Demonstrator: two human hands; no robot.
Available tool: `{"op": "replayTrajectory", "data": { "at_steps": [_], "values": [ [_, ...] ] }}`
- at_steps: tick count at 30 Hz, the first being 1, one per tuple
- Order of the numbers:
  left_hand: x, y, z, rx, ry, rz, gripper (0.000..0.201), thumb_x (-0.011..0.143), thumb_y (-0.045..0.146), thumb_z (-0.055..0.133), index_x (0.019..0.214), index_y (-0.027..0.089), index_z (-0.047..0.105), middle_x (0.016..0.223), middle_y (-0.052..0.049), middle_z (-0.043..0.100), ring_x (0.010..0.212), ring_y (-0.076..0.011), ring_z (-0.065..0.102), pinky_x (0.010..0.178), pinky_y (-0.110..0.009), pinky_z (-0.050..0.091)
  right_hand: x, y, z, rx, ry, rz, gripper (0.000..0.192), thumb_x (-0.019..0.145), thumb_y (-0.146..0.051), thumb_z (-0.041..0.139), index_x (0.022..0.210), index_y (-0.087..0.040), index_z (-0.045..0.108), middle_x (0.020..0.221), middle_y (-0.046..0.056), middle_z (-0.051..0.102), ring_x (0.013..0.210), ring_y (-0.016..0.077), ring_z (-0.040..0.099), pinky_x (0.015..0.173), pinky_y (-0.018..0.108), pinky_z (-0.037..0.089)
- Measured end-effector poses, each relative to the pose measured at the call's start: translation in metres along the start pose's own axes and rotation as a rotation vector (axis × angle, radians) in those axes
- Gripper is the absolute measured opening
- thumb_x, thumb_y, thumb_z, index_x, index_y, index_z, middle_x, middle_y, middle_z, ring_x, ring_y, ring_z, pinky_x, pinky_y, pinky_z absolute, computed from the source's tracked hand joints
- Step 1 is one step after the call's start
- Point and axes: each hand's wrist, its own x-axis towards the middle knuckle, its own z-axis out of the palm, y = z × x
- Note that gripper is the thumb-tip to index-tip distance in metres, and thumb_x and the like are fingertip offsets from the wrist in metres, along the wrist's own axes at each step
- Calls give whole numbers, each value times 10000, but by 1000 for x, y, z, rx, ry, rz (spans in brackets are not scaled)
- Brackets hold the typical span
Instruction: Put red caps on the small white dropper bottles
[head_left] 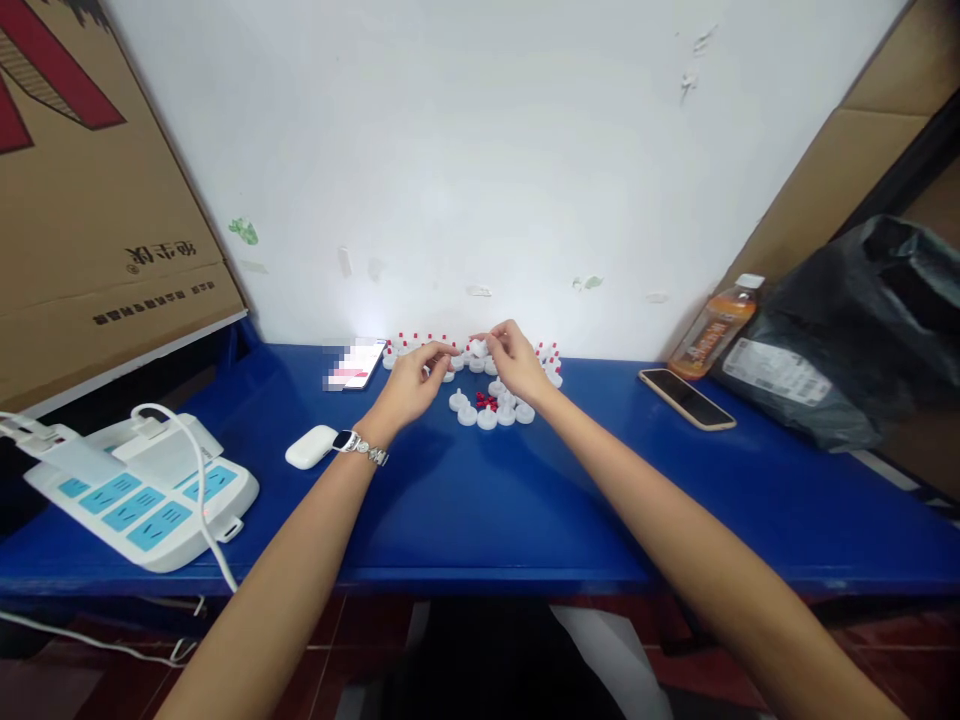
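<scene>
1. From my remote seat I see the left hand (411,385) and the right hand (514,362) meeting above a cluster of small white plastic caps (491,410) at the far side of the blue table (480,500), near the white wall (487,150).
2. The right hand's fingers are pinched closed on one small white plastic piece (478,348), held just off the table between the two hands.
3. The left hand's fingertips are drawn together close to that piece; they look nearly closed, but whether they grip anything is too small for me to tell.
4. A little heap of tiny red parts (486,402) lies among the caps, and a row of white caps with red tips (420,345) stands behind the hands along the wall.
5. I judge the step in hand to be fitting a part to the held cap. The next move would call for fine alignment of both fingertips, steady wrists, and care not to scatter the loose caps underneath.
6. Well apart sit a white oval case (311,446), a white power strip (142,495), a dark phone (686,398) and an orange drink bottle (712,330).
</scene>
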Motion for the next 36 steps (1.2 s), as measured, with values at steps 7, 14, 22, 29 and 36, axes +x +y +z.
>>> {"op": "replayTrajectory", "data": {
  "at_steps": [7, 14, 22, 29, 36],
  "values": [
    [-3, 25, 16, -8, 17, 108, 308, 1005, 352, 431, 1149, 201, 658, 1007, -54, 714, 900, -170, 645, 747, -279, 479, -26, -12, -8, 308, -45, 140, 410, 853, -632, 533, 977, -246, 471, 897, 9, 635, 636, 130, 624, 611, 273, 453],
    [-6, 26, 33, -85, 55, 32, 272, 979, 452, 499, 1037, 196, 569, 948, -44, 657, 803, -149, 599, 684, -263, 466, -36, -19, -16, 337, -185, 194, 359, 773, -483, 685, 948, -171, 704, 782, 12, 661, 618, 121, 515, 584, 264, 415],
    [-9, 28, 39, 50, -134, 124, 250, 1020, 411, 402, 927, 205, 509, 803, -13, 580, 698, -152, 532, 666, -292, 416, -52, -26, -14, -101, -119, -61, 476, 810, -183, 575, 1284, -189, 618, 995, 39, 732, 727, 149, 600, 731, 283, 455],
    [-5, 27, 38, 100, -10, 103, 331, 1043, 422, 335, 809, 212, 439, 746, -2, 516, 691, -155, 496, 673, -302, 388, -49, -22, -13, 39, -152, -43, 325, 877, -378, 596, 1153, -205, 597, 760, -26, 595, 617, 124, 491, 613, 258, 413],
    [-4, 25, 42, 77, -34, 107, 367, 1047, 474, 278, 826, 215, 415, 748, -11, 522, 686, -158, 498, 675, -310, 392, -47, -19, -4, 164, -144, -9, 440, 960, -630, 407, 1023, -225, 566, 645, -56, 418, 565, 126, 421, 562, 264, 369]
  ]
}}
